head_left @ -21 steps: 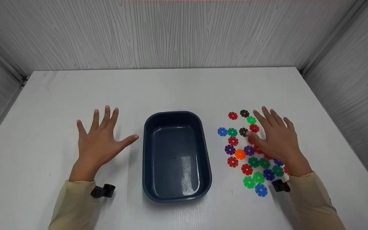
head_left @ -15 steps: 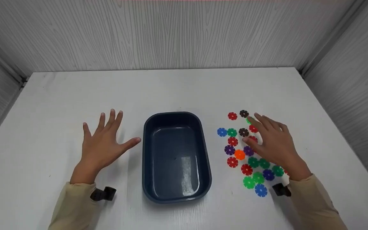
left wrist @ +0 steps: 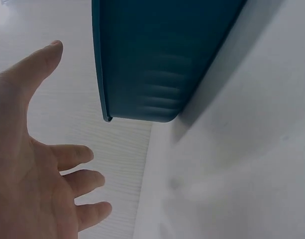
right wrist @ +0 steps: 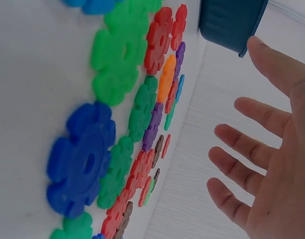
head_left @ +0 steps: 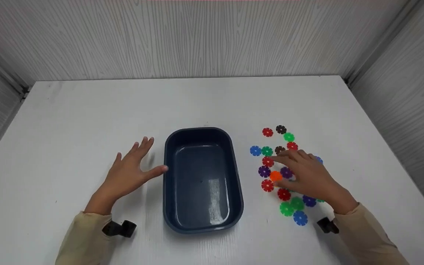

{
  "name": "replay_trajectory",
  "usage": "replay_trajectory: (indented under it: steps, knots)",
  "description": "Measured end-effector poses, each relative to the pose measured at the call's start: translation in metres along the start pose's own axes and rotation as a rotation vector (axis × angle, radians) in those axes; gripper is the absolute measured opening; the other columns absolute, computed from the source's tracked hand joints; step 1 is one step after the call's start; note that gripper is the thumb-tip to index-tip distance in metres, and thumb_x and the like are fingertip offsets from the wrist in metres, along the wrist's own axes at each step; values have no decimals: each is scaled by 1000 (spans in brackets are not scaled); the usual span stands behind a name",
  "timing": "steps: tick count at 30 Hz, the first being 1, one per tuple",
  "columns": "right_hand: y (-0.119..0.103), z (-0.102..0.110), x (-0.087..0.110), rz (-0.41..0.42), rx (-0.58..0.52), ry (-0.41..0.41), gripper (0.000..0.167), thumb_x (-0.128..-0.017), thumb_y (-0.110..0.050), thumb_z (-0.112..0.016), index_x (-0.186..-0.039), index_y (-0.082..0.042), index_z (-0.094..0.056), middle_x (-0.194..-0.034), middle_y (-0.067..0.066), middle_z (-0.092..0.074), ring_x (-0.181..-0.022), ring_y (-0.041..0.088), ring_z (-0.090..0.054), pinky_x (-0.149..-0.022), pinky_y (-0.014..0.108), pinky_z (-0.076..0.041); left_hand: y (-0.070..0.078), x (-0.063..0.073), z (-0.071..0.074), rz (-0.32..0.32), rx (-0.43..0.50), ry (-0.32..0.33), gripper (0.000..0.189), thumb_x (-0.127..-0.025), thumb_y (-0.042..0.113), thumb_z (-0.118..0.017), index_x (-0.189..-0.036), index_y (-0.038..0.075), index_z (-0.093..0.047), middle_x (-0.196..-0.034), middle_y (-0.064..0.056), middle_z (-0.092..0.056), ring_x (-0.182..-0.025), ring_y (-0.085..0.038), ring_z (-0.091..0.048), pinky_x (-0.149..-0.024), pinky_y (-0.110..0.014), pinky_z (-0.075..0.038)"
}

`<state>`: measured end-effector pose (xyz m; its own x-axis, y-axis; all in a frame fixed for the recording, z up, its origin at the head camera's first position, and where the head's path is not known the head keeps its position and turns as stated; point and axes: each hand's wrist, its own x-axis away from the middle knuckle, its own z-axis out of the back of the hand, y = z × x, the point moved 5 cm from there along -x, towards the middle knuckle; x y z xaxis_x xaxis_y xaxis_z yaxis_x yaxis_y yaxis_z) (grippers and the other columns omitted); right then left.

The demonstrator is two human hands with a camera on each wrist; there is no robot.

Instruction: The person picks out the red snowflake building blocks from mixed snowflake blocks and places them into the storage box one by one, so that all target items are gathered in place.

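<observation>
My left hand (head_left: 127, 176) is held in the air beside the left wall of a dark blue plastic basin (head_left: 201, 184), its thumb overlapping the rim in the head view. The left wrist view shows this palm (left wrist: 38, 184) empty, fingers spread, the basin's outer wall (left wrist: 142, 64) in front. My right hand (head_left: 309, 178) hovers over a scatter of colourful notched plastic discs, hiding several of them. Its thumb and forefinger are apart near an orange disc (head_left: 275, 176) and a red disc (head_left: 267, 185). In the right wrist view, nothing lies between its fingers (right wrist: 229, 137).
Discs lie flat to the basin's right, among them a far black disc (head_left: 281, 129) and a near blue disc (head_left: 300, 218). A white table (head_left: 204, 103) bears everything. A grey wood-grain panel (head_left: 197, 40) rises behind it, with more panels at both sides.
My right hand has come nearer and a little left over the discs, its fingers more bent. My left hand has moved right toward the basin and turned. Basin and visible discs stay put.
</observation>
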<state>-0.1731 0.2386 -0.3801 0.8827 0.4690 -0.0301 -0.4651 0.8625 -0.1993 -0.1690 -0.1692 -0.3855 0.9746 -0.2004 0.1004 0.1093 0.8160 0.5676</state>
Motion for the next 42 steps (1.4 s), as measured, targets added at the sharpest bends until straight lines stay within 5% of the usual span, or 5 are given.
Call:
replay_trajectory:
  steps: [5, 13, 28, 42]
  knots:
    - [0, -10, -1, -28, -28, -118, 60, -77, -37, -80, -131, -21, -60, -124, 9, -57, -115, 30, -54, -88, 53, -50, 0, -1, -4, -22, 78, 6, 91, -84, 58, -65, -153, 13, -26, -156, -19, -28, -144, -41, -26, -114, -64, -15]
    - [-4, -17, -1, 13, -2, -148, 51, -76, -35, -81, -123, -22, -66, -112, 5, -58, -106, 25, -57, -83, 47, -52, -5, -3, -13, -2, 166, -37, 89, -83, 55, -68, -153, 16, -29, -149, -18, -41, -137, -42, -36, -105, -61, -33]
    - [-12, -24, -5, 59, 12, -209, 41, -73, -28, -85, -112, -26, -72, -94, -2, -58, -77, 8, -55, -60, 19, -45, -5, -3, -20, -33, 221, -31, 78, -82, 50, -71, -147, 21, -41, -133, -14, -54, -121, -35, -46, -93, -54, -41]
    - [-12, -25, -7, 46, 14, -234, 36, -76, -22, -82, -111, -22, -73, -94, -3, -60, -78, 8, -58, -56, 17, -43, -4, -3, -21, -25, 318, -66, 78, -81, 45, -75, -147, 21, -41, -130, -12, -51, -118, -31, -43, -88, -47, -43]
